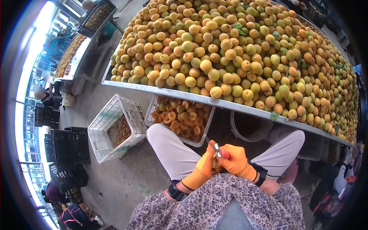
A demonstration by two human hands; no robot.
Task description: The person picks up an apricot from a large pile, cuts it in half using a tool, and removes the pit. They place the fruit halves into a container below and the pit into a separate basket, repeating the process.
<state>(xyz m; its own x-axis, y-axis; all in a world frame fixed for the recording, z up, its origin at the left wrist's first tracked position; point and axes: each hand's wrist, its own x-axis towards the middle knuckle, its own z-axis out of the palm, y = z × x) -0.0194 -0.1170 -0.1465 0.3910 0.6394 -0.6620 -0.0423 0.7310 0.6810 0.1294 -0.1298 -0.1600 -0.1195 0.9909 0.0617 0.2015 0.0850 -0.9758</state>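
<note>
Both of my hands wear orange gloves and meet above my lap. My right hand [234, 160] is closed around a small red-handled metal tool [224, 154], whose shiny tip points up and away. Against it, my left hand [202, 168] is closed on a yellowish apricot [216, 165], mostly covered by the fingers. Just beyond my knees, a white crate [207, 132] holds halved apricots [184, 120]. A large heap of whole apricots [230, 57] covers the metal-edged table [161, 89] in front of me.
Left of my knee stands a white crate [100, 132] with small brown pits [119, 132] at its bottom. A pale bucket [234, 130] sits under the table edge. Black crates [69, 147] are stacked at far left. Other people and another fruit table [82, 53] appear farther off.
</note>
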